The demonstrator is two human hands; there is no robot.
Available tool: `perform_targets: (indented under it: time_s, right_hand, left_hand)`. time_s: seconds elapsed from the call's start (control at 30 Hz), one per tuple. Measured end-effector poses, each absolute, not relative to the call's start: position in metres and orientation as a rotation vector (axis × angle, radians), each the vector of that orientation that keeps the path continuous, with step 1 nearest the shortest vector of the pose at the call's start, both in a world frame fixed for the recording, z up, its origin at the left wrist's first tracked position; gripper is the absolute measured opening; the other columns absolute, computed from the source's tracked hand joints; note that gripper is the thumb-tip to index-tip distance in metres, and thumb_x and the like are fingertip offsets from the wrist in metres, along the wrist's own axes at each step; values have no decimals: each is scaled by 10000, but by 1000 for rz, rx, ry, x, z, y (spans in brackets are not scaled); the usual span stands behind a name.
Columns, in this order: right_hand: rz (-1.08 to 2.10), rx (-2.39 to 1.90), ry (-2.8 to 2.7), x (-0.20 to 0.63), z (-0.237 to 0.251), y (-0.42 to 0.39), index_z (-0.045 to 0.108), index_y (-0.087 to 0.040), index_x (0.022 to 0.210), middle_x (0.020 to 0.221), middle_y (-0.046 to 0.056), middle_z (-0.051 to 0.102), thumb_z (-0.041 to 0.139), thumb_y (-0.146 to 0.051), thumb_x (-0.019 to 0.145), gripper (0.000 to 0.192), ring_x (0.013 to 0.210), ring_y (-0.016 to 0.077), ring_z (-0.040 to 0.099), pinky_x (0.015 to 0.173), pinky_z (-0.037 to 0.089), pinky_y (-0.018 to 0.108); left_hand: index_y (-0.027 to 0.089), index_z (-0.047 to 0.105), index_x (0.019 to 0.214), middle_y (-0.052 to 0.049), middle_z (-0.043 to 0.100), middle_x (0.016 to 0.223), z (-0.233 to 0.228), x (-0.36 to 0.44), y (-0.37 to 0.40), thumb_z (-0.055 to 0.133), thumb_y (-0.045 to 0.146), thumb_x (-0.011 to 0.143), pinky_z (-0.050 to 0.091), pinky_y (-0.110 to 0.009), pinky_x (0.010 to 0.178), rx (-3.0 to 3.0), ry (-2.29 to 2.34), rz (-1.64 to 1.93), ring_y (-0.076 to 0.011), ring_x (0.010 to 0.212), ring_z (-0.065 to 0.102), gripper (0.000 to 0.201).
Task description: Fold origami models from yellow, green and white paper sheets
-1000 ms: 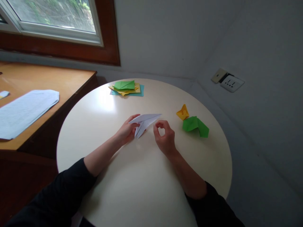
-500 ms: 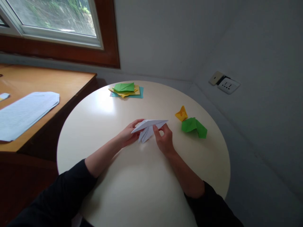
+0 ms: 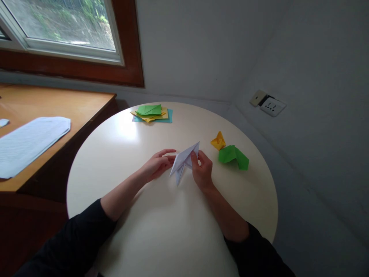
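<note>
A folded white paper [image 3: 183,157] with pointed ends and a flap hanging down is held above the round table. My right hand [image 3: 202,169] pinches its right side between thumb and fingers. At its left edge is my left hand [image 3: 158,164], fingers stretched out and apart; the fingertips reach the paper's edge, and whether they touch it I cannot tell. To the right lie a green folded paper [image 3: 234,156] and a small orange folded paper [image 3: 218,141], close beside each other.
A pile of green, yellow and blue papers [image 3: 152,114] lies at the back of the round white table [image 3: 161,231]. On the left, a wooden desk [image 3: 72,100] bears white written sheets [image 3: 34,142]. A wall socket [image 3: 272,106] is at the right.
The white paper has turned, its right tip now pointing up and its left tip lower. My left hand has loosened from it, while my right hand keeps its pinch. The view has shifted slightly.
</note>
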State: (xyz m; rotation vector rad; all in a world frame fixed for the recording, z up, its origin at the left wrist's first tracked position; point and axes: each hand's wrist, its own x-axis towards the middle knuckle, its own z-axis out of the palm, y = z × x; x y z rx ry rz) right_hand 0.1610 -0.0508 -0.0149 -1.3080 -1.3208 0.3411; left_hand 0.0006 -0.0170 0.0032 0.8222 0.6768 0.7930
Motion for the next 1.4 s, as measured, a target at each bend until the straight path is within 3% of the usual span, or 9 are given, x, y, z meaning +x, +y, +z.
perform_targets:
  time_s: [0.1,0.27,0.37,0.5,0.63,0.87,1.0,1.4]
  right_hand:
    - [233,-1338,-1324,164,-12,-50,437,-204,614,603,-34,443,455,-355,855,285,602,124,440,597,382,255]
    - [-52,-1327,-1448,169,-8,-48,523,-203,718,691,20,550,431,-286,873,199,679,164,498,646,404,289]
    - [-274,-1327,-1593,170,-5,-49,585,-195,832,777,57,622,419,-235,881,178,748,186,534,695,395,315]
    - [-451,-1309,-1761,166,-2,-51,613,-188,942,846,56,665,441,-180,872,186,804,181,566,738,362,327]
    - [-473,-1311,-1867,160,-3,-51,621,-195,974,869,55,666,452,-182,875,196,850,182,572,793,342,342]
    - [-489,-1296,-1970,150,-3,-55,612,-195,1016,944,67,657,440,-164,881,220,920,186,563,870,305,364]
    - [-490,-1333,-1925,147,-1,-60,601,-208,1052,1007,73,641,458,-176,875,230,987,198,545,909,271,382]
    - [-450,-1322,-1951,142,5,-67,562,-197,1010,1049,76,641,486,-116,818,222,1014,187,560,916,280,373]
  left_hand:
    - [126,601,861,-77,652,865,6,-1,-15,584,96,593,429,-289,767,884,791,930,-161,822,596,270]
    - [142,617,744,11,562,650,15,-5,-15,569,135,618,410,-236,626,1139,887,1244,-93,618,502,134]
    - [157,615,815,24,570,594,23,-7,-19,545,148,659,385,-230,558,1319,869,1261,-92,554,478,172]
    - [158,570,1041,15,606,614,30,-7,-26,554,147,689,410,-226,574,1511,847,1166,-123,636,558,352]
    - [156,542,1115,-9,645,675,27,-5,-28,586,162,711,456,-238,605,1606,788,1076,-131,655,587,407]
    - [148,630,818,-44,657,743,19,-4,-26,634,270,731,503,-263,616,1632,745,1033,-147,670,617,150]
    - [153,636,799,-40,667,761,13,-4,-23,660,281,711,517,-297,716,1609,764,1169,-168,744,638,157]
    - [189,675,738,-49,663,753,16,-8,-28,682,244,676,458,-288,737,1868,799,1233,-165,728,587,83]
